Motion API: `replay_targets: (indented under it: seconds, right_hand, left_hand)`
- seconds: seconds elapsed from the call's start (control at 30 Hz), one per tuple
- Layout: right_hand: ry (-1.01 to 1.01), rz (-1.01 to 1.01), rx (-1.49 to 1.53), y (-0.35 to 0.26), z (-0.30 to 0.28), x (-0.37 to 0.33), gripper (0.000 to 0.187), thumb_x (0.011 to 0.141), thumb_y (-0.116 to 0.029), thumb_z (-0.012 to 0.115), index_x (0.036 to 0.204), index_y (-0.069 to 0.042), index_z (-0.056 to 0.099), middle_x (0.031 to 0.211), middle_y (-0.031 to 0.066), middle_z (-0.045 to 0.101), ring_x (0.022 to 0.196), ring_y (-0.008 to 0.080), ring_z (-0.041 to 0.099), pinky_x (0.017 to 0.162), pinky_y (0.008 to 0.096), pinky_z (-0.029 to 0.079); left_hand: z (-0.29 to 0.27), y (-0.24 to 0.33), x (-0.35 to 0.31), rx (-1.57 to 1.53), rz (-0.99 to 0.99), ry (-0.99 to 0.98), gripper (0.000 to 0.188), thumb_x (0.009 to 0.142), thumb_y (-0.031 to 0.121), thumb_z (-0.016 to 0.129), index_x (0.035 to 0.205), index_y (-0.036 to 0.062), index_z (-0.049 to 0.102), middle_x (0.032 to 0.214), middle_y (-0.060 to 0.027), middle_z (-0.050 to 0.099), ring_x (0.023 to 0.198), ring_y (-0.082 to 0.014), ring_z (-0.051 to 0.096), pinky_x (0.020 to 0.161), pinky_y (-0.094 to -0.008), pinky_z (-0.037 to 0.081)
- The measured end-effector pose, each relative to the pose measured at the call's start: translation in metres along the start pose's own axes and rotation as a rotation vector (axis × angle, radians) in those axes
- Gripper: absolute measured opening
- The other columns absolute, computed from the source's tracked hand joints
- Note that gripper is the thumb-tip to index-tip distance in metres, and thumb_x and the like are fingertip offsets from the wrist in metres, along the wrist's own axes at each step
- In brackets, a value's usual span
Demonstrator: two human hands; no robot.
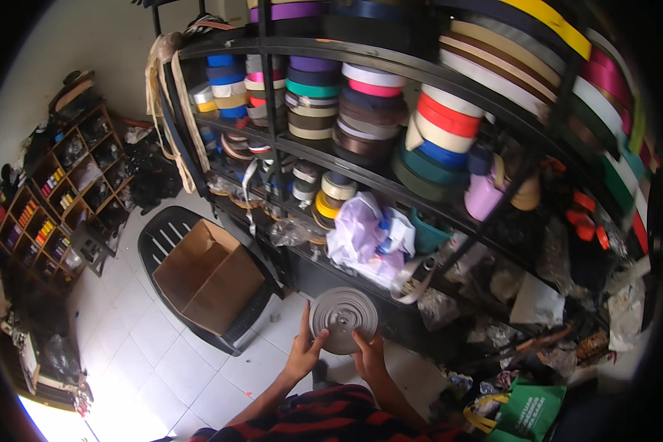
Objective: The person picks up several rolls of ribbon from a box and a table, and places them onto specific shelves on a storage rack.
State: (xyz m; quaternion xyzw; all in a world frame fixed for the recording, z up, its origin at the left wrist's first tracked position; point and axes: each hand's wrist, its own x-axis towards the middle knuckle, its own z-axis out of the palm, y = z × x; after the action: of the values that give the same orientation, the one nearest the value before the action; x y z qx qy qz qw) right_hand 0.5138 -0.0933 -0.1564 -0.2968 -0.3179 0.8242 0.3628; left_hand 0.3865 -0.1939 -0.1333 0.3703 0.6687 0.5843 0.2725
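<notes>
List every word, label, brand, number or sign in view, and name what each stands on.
Green bag, lower right: lines of white lettering, wording not copied out.
White-lilac plastic bag: blue patches, too blurred to tell as print.
Thread spools, far left: any labels too small to read.
Gray coiled strap in the left hand and right hand: no lettering visible.

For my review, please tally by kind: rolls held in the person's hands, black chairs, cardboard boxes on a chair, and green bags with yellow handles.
Grey roll, held by the left hand and right hand: 1
Black chair: 1
Cardboard box: 1
Green bag: 1
Total: 4
</notes>
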Motion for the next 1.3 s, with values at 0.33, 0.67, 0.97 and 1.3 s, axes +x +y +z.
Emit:
replay_targets:
  seconds: [0.33,0.67,0.97,1.3]
  right_hand:
    - [-0.408,0.065,-0.084,0.003,0.107,0.113,0.041,0.091,-0.009,0.056,0.128,-0.006,0.039,0.119,0.0071,0.051,0.111,0.0139,0.049,0.095,0.0278,0.039]
    - [-0.505,0.129,-0.448,0.042,0.179,0.196,0.029,0.095,-0.017,0.049,0.119,-0.001,0.046,0.112,0.0152,0.054,0.086,0.0226,0.060,0.073,0.0351,0.050]
    - [-0.367,0.040,-0.614,0.077,0.283,0.271,0.023,0.093,-0.013,0.054,0.113,0.000,0.052,0.107,0.0134,0.060,0.085,0.0187,0.061,0.073,0.0302,0.049]
    - [-0.357,-0.013,-0.612,0.125,0.351,0.311,0.021,0.095,-0.014,0.051,0.110,0.000,0.053,0.108,0.0122,0.060,0.088,0.0189,0.061,0.075,0.0311,0.051]
  left_hand:
    - [-0.078,-0.003,0.093,-0.466,0.017,0.326,0.063,0.094,0.010,0.050,0.146,0.0015,0.016,0.143,-0.0160,0.033,0.132,-0.0225,0.033,0.109,-0.0328,0.024]
    - [-0.233,0.010,0.207,-0.462,0.145,0.647,0.051,0.095,0.009,0.050,0.142,0.0036,0.031,0.130,-0.0130,0.048,0.115,-0.0180,0.048,0.099,-0.0290,0.039]
    - [-0.391,0.062,0.340,-0.708,0.286,0.494,0.046,0.095,0.018,0.051,0.135,0.0028,0.035,0.113,-0.0126,0.056,0.094,-0.0196,0.061,0.073,-0.0313,0.052]
    - [-0.480,0.265,0.529,-0.494,0.571,0.037,0.037,0.090,0.018,0.052,0.118,-0.0065,0.047,0.108,-0.0183,0.057,0.090,-0.0232,0.063,0.065,-0.0318,0.059]
